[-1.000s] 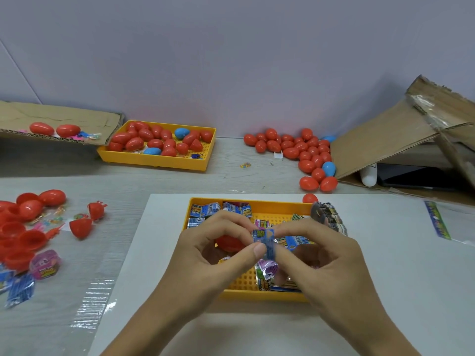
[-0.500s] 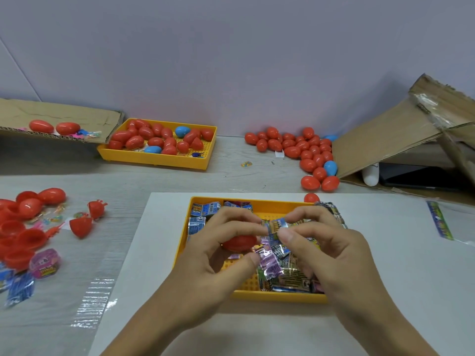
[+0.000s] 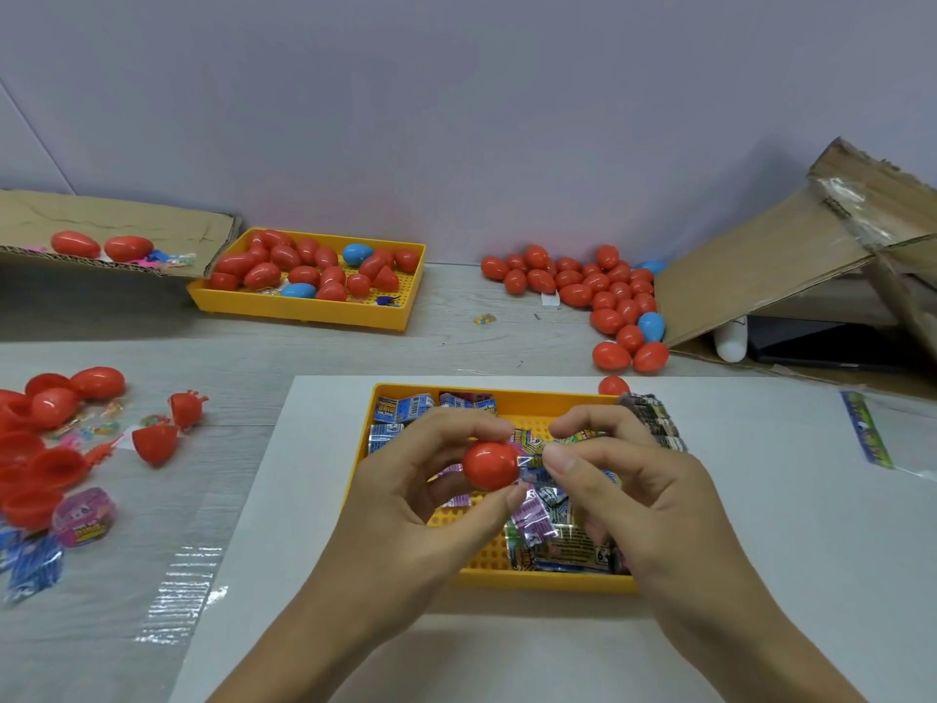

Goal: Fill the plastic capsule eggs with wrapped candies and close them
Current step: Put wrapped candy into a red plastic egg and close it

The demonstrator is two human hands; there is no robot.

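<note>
Since a moment ago the red egg half point(image 3: 489, 465) has come up into plain sight in my left hand point(image 3: 405, 504), where before my fingers mostly covered it. My left thumb and fingertips are curled round it, pinching it over the near tray point(image 3: 545, 583). My right hand point(image 3: 654, 499) is right beside it, thumb and forefinger pinched on a crinkly wrapped candy point(image 3: 531, 460) at the egg's right side, where I take the opening to be; how far in it sits I cannot tell.

Now the risk. The foil looks springy, so a corner could stick out and stop the halves from closing. My hold on that smooth shell is only fingertips, so a hard shove could pop it loose down into the candies point(image 3: 552, 537) heaped in the tray.

Left of me on the counter point(image 3: 228, 479), open red halves point(image 3: 152, 443) lie scattered with loose wrappers; I'll need a matching half from there.

Further out, loose red and blue eggs point(image 3: 598, 296) are heaped against a leaning cardboard box point(image 3: 760, 266), well apart from my hands. Over at the far left, a second yellow tray point(image 3: 304, 309) holds more eggs, by a flat sheet of cardboard point(image 3: 116, 220) with two red eggs on it.
</note>
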